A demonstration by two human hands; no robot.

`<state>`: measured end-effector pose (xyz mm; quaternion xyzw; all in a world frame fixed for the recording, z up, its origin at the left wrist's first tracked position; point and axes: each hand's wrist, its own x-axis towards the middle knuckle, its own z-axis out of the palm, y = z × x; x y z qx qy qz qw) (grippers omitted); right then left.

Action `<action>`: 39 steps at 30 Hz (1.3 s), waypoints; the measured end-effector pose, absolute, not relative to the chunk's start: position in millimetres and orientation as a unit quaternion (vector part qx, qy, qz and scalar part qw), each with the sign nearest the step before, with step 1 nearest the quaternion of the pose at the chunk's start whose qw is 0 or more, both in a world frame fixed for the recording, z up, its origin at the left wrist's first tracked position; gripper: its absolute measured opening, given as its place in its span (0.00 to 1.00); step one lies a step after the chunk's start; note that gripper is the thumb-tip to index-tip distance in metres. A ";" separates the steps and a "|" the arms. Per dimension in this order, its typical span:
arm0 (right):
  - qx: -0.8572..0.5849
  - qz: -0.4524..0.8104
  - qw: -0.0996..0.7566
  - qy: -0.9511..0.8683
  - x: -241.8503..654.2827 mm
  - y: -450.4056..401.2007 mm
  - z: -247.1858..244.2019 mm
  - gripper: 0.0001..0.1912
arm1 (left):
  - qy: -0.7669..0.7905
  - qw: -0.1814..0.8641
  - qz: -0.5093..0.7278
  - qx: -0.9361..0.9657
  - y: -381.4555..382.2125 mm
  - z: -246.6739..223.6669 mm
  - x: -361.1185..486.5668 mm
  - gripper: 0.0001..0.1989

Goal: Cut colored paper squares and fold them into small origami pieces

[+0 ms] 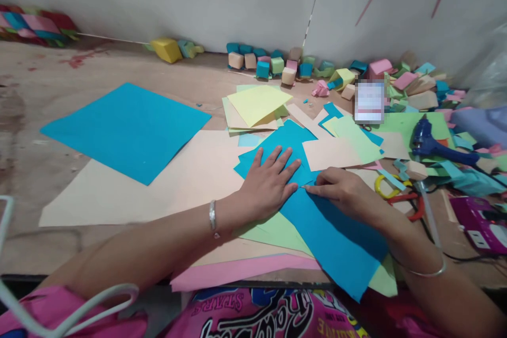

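My left hand point(270, 182) lies flat with fingers spread, pressing on several blue paper pieces point(293, 134). Close by on its right, my right hand point(344, 190) is closed, thumb and forefinger pinching the upper edge of a blue paper sheet point(340, 237). A small pale tip shows at those fingertips; I cannot tell whether it is the paper's edge or something else. The lower end of this sheet hangs past the table's front edge. Beneath it lie light green paper point(277, 232) and pink paper point(245, 272).
A large blue sheet point(127, 132) overlaps cream paper point(190, 169) on the left. Yellow paper point(259, 103) tops a small stack. At right are a blue glue gun point(425, 140), yellow-handled scissors point(382, 186) and a purple box point(481, 224). Folded paper blocks point(277, 66) line the wall.
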<state>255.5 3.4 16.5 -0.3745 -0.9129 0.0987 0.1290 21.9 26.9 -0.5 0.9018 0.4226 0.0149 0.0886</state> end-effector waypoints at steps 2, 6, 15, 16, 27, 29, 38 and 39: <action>-0.382 0.106 0.130 -0.909 253.1 2.8 16.1 0.17 | 0.431 0.101 0.023 0.896 28.1 3.2 23.0 0.28; -0.385 0.113 0.119 -0.908 253.4 3.1 17.7 0.20 | 0.384 0.123 0.048 0.914 40.9 18.3 13.4 0.23; -0.366 0.081 0.124 -0.919 253.7 3.1 19.3 0.19 | 0.231 0.177 -0.045 0.956 78.8 21.7 -16.9 0.35; -0.368 0.082 0.117 -0.919 254.5 2.8 19.9 0.20 | 0.231 0.172 -0.046 0.957 78.7 20.0 -16.7 0.35; -0.328 0.112 0.102 -0.932 261.5 6.7 23.4 0.19 | 0.259 0.142 -0.020 0.955 64.2 15.4 -6.9 0.33; -0.320 0.109 0.125 -0.933 254.8 3.8 19.5 0.19 | 0.259 0.145 -0.019 0.955 61.0 14.2 -4.2 0.34; -0.319 0.121 0.147 -0.928 246.0 -1.7 12.9 0.19 | 0.288 0.123 0.057 0.948 58.7 13.9 4.1 0.37; -0.317 0.121 0.145 -0.929 246.7 -0.8 13.9 0.19 | 0.274 0.122 0.060 0.952 61.2 15.8 2.0 0.37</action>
